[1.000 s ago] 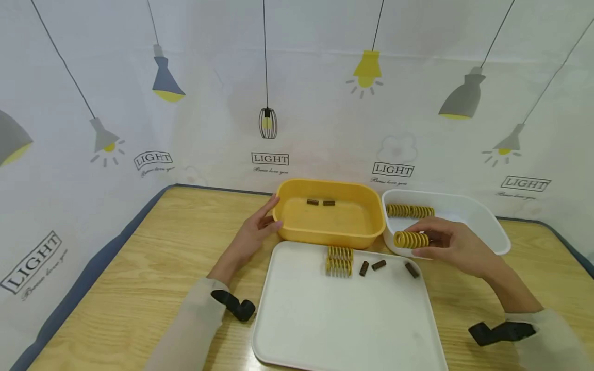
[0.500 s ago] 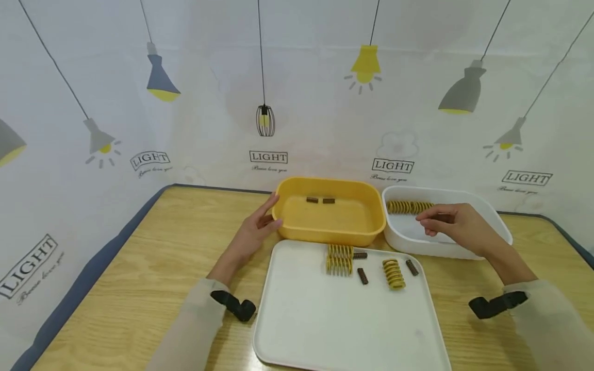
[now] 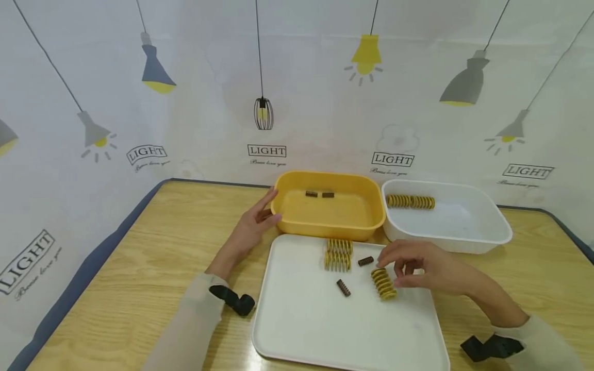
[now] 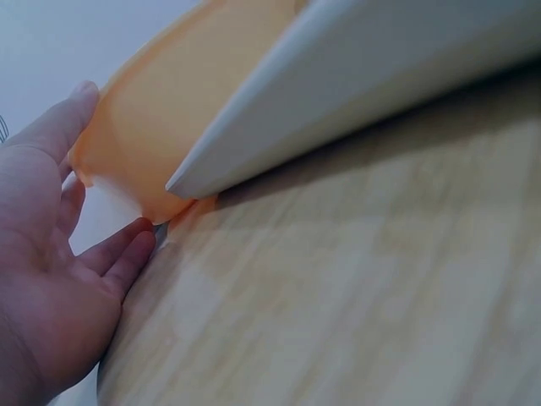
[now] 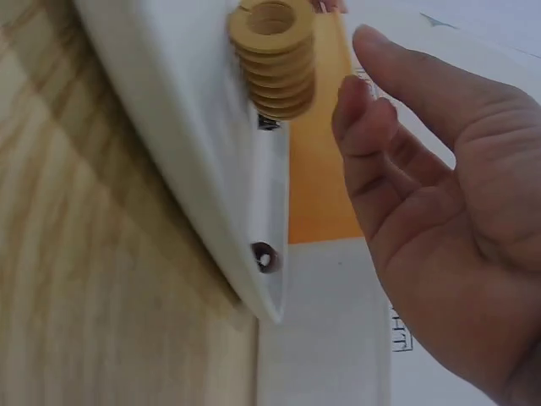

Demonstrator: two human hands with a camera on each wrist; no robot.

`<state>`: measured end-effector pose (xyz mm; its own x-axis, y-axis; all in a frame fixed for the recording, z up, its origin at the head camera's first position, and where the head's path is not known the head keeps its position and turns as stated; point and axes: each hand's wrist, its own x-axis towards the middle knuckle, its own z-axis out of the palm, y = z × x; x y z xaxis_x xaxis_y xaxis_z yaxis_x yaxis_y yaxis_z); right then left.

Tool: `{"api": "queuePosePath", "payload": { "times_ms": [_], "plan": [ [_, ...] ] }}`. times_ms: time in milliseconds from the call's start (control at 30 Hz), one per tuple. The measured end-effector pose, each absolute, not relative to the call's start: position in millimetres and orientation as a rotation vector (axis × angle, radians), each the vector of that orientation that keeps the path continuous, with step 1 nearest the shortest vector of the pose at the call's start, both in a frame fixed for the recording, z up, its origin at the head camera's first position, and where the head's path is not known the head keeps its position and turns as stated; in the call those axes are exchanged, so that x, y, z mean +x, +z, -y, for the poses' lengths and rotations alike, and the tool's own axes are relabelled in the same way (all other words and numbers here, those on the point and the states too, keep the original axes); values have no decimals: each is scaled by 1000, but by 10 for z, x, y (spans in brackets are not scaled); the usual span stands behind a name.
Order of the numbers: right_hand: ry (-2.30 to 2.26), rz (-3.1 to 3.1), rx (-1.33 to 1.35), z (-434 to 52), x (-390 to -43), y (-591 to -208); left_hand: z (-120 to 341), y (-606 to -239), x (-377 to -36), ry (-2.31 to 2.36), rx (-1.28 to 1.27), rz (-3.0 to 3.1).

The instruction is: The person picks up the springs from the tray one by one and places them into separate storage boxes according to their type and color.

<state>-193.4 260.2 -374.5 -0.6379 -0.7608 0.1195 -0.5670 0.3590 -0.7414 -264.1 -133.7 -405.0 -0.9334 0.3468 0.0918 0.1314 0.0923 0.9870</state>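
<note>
My left hand [image 3: 250,226] rests its fingers against the left end of the yellow bin [image 3: 325,226], thumb near the front. In the left wrist view, the left fingers [image 4: 131,254] look extended at the bin's side. My right hand [image 3: 427,265] hovers over the white tray's upper right, beside a large yellow coil spring [image 3: 383,284]. In the right wrist view a gap shows between the hand and this yellow spring [image 5: 275,63]. Two more yellow springs [image 3: 339,253] lie together at the tray's back edge. Small dark springs [image 3: 343,287] lie nearby; the right hand may hide another.
The yellow bin holds two small dark springs [image 3: 328,195]. In the white bin [image 3: 464,239] at right, two yellow springs [image 3: 410,201] lie end to end. The white tray [image 3: 325,330] stands before both bins on the wooden table [image 3: 153,247]. Behind hangs a printed curtain.
The right hand let a yellow spring go onto the tray, passed over the white bin and came back down beside it. The spring and small dark ones have shifted. The left hand stayed.
</note>
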Motion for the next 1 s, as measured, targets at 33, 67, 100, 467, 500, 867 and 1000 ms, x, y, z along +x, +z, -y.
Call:
{"api": "queuePosePath", "payload": {
  "times_ms": [33,67,100,467,500,867,1000],
  "plan": [
    [-1116,-2350,-1215,-2574,-1940,-3777,1344,-4061,-2643,1946,480,-2201],
    [-1093,-2328,-1235,-2551,-1944,-3801,1350,-4079,-2647,1943,480,-2204],
    [-1068,-2320,-1251,-2534,-1950,-3822,1356,-4113,-2662,1945,480,-2204],
    [-1075,-2244,-1219,-2549,-1937,-3878,1366,-4294,-2786,1974,524,-2225],
    [-1076,-2241,-1220,-2546,-1937,-3880,1369,-4291,-2784,1969,522,-2231],
    [-1038,-2275,-1209,-2536,-1916,-3937,1371,-4286,-2777,1981,514,-2217],
    [-1041,-2258,-1236,-2540,-1916,-3948,1365,-4279,-2781,1981,514,-2212]
  ]
}}
